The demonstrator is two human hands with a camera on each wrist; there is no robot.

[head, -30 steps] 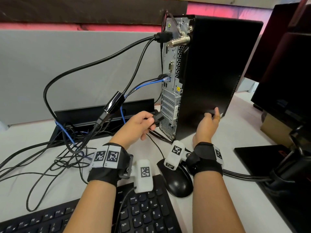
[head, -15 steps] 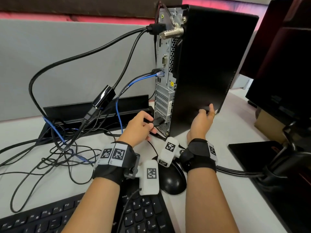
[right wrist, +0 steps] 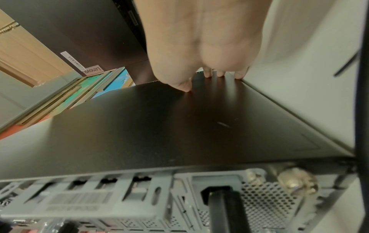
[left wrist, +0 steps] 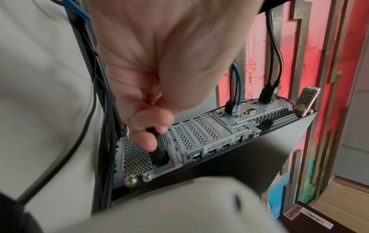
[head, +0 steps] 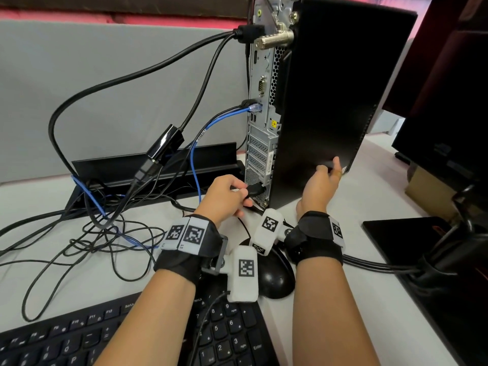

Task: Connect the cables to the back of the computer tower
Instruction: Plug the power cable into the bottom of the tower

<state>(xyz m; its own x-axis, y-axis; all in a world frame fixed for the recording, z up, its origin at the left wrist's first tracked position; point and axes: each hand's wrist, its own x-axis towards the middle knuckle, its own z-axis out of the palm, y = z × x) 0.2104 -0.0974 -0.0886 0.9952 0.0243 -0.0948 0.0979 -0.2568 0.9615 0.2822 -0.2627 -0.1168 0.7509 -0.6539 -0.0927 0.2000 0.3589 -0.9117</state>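
Pinching the black power plug [head: 254, 190], the left hand [head: 224, 195] holds it in the socket low on the computer tower [head: 330, 101]. The right hand [head: 318, 187] presses spread fingers flat on its side.

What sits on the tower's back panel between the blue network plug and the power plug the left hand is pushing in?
Left wrist view: a row of perforated slot covers lies between the blue network plug and the power plug held by the left hand.
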